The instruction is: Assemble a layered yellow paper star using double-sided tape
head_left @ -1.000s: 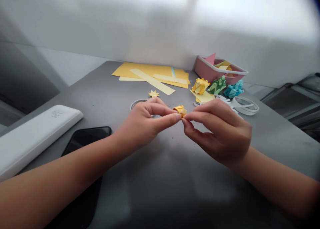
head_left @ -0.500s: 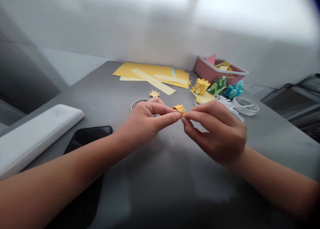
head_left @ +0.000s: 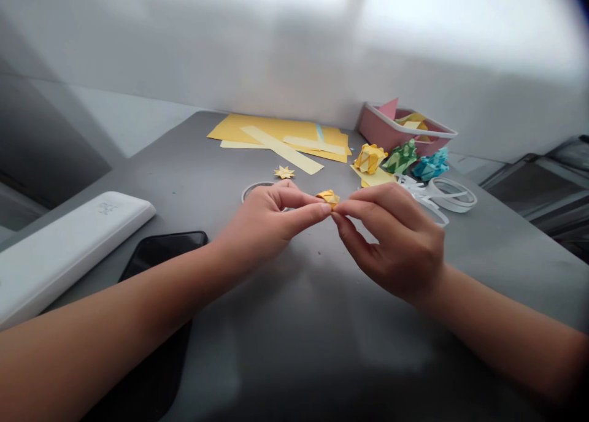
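A black phone (head_left: 156,268) lies nearest on the grey counter (head_left: 299,324). Above the counter's middle, the left hand (head_left: 262,226) and right hand (head_left: 396,244) meet, fingers pinched on a small folded yellow paper piece (head_left: 327,197). Farther back lie yellow paper sheets (head_left: 276,130) and a pink tray (head_left: 396,130).

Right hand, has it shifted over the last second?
Yes. The right hand, pinching the yellow paper piece, has drifted slightly left, away from the fixed white tape ring.

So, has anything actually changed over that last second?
Barely. The left hand and right hand drifted slightly away from the person, the right also leftward, carrying the small yellow folded paper. Both still pinch it; the yellow sheets and pink tray stayed put.
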{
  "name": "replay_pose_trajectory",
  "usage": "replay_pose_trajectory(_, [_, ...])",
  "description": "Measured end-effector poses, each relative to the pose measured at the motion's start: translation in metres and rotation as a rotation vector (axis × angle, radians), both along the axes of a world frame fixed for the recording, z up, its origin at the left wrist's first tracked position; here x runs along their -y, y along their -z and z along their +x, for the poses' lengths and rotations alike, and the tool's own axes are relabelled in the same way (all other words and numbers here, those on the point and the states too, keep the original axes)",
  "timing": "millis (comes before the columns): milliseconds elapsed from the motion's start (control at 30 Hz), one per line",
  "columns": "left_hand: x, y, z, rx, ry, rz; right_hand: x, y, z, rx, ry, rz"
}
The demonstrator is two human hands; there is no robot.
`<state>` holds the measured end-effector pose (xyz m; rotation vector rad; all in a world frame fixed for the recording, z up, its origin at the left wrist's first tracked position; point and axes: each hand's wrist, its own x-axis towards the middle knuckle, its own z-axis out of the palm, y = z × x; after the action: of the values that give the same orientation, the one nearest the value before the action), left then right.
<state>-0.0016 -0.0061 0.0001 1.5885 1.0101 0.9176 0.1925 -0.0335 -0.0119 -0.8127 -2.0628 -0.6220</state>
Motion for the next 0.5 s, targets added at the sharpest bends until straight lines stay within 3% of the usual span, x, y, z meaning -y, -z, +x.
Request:
replay_pose_trajectory(300, [-0.003, 0.004, 0.0, 0.088, -0.004, -0.062, 0.002, -0.001, -0.001, 0.037, -0.019, -0.014])
replay_pose_trajectory(500, [-0.002, 0.003, 0.001, 0.16, -0.005, -0.042, 0.011, 0.002, -0.008, 0.05, 0.084, -0.105])
